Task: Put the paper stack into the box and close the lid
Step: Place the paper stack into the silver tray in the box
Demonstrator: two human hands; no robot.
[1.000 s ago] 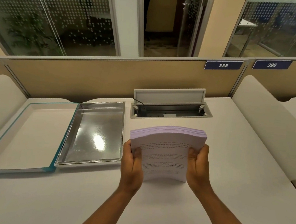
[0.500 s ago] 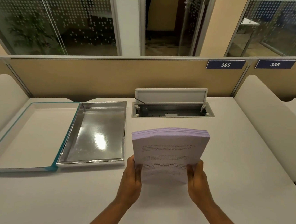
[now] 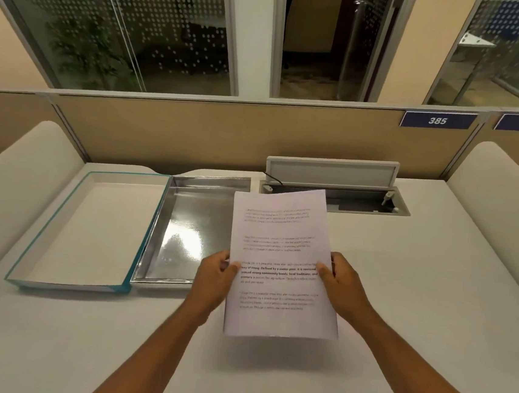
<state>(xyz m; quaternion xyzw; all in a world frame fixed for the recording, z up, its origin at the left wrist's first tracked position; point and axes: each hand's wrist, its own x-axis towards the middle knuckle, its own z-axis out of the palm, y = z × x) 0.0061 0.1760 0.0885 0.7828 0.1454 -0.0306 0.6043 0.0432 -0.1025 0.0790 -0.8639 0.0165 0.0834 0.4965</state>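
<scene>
The paper stack (image 3: 283, 236), white sheets with printed text, is held above the desk with its printed face toward me. My left hand (image 3: 214, 276) grips its left edge and my right hand (image 3: 340, 286) grips its right edge. The stack's top left corner overlaps the near right part of the open box. The box lies flat at the left: a silver-lined tray (image 3: 185, 230) and, joined along its left side, a white lid with a teal rim (image 3: 90, 230), both showing their insides.
An open cable hatch (image 3: 332, 187) with a raised flap sits in the white desk (image 3: 432, 292) behind the paper. Rounded dividers stand at left (image 3: 15, 179) and right (image 3: 505, 201). A beige partition (image 3: 226, 129) closes the far edge.
The stack has gone from standing on its edge on the desk to lifted and tilted up with its full page facing me. Both hands slid lower along its sides and moved slightly left.
</scene>
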